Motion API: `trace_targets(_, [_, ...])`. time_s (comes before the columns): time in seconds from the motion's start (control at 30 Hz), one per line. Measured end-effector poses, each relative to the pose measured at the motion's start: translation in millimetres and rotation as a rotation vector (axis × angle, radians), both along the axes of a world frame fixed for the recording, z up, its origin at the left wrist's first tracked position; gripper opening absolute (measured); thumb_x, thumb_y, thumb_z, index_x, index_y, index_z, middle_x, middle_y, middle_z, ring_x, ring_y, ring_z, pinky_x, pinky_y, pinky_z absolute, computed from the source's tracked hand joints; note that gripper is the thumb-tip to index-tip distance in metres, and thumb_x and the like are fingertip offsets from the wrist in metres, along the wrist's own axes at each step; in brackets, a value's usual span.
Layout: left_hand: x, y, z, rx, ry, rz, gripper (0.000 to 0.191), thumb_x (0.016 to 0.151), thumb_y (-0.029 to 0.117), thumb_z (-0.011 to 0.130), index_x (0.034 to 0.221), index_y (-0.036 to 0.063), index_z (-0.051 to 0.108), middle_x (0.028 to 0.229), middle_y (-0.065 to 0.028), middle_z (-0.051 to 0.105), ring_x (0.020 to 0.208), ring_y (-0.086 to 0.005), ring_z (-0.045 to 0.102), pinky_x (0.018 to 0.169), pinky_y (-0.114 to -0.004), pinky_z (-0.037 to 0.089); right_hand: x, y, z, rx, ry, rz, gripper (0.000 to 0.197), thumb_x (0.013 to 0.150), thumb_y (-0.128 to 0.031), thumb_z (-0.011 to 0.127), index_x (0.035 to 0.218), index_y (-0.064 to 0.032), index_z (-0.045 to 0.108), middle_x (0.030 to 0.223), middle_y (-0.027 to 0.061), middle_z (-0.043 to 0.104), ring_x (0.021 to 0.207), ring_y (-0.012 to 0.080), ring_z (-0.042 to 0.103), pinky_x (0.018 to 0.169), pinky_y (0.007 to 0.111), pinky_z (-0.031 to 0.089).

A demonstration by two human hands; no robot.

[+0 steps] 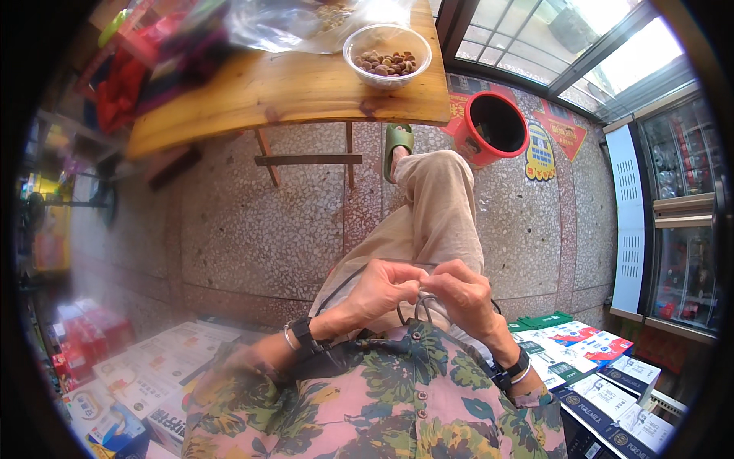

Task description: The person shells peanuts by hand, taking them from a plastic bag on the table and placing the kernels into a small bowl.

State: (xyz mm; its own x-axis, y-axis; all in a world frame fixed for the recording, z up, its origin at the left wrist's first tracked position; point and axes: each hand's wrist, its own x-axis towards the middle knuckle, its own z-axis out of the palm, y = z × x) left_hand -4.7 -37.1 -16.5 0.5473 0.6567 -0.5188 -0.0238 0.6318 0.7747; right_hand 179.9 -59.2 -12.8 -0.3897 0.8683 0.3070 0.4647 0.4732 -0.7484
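Observation:
Over my lap, the fingertips of my left hand (385,288) and my right hand (463,291) meet in a pinch. A small pale thing seems to sit between them, mostly covered by the fingers, so its kind cannot be made out. Dark cables (424,307) loop just below and around the hands. Beyond my knees, a clear plastic bowl (387,77) of brown nuts (390,64) stands near the right end of a wooden table (287,86). Behind it lies a clear plastic bag (269,26) with pale nuts or shells (332,16) in it.
A red bin (487,152) with a dark liner stands on the speckled floor (264,212), right of the table. Printed cartons (602,396) flank me on the right, and more boxes (155,361) on the left. At far right is a glass-door drinks cooler (685,229).

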Motion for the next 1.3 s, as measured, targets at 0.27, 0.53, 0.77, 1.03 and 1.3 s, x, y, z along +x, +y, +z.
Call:
trace_targets(0.27, [3,-2,1,-0.118,-0.067,0.042,0.020,0.077,0.007,0.052,0.089,0.0043,0.067,0.066,0.0060,0.053,0.055,0.0006,0.040,0.046,-0.015,0.029,-4,-3,-2,0.059,0.005,-0.031,0.023,0.070,0.006,0.064,0.090,-0.0041,0.061,0.079,0.0080,0.055,0.069,0.0220,0.059,0.060,0.030,0.049])
trace_targets(0.53, [4,-4,1,-0.164,-0.127,0.057,0.017,0.078,0.007,0.049,0.084,0.0053,0.065,0.064,0.0068,0.049,0.051,0.0009,0.035,0.043,-0.015,0.025,-5,-4,-1,0.078,0.031,-0.043,0.023,0.069,0.006,0.064,0.090,-0.0018,0.062,0.078,0.0084,0.056,0.070,0.0212,0.058,0.060,0.029,0.049])
trace_targets(0.77, [7,-11,-2,-0.186,-0.202,0.092,0.022,0.079,0.006,0.048,0.094,0.0030,0.064,0.068,0.0050,0.052,0.050,0.0010,0.035,0.043,-0.014,0.025,-13,-12,0,-0.136,0.196,-0.185,0.021,0.069,0.005,0.067,0.088,-0.0035,0.063,0.084,0.0085,0.057,0.073,0.0190,0.058,0.062,0.028,0.049])
trace_targets(1.03, [2,-9,-14,-0.326,-0.479,0.101,0.029,0.089,0.019,0.050,0.113,0.0027,0.057,0.083,-0.0003,0.058,0.059,-0.0013,0.042,0.050,-0.016,0.034,-6,-3,-9,-0.119,0.159,-0.154,0.023,0.070,0.005,0.067,0.090,-0.0054,0.064,0.092,0.0086,0.058,0.076,0.0197,0.062,0.062,0.028,0.050])
trace_targets(1.3, [5,16,-23,-0.188,-0.493,-0.005,0.029,0.092,0.023,0.051,0.114,0.0037,0.056,0.088,0.0026,0.058,0.068,-0.0014,0.050,0.061,-0.016,0.043,3,24,-1,0.131,0.018,-0.090,0.018,0.074,0.000,0.065,0.091,-0.0051,0.064,0.090,0.0085,0.061,0.075,0.0208,0.063,0.064,0.029,0.052])
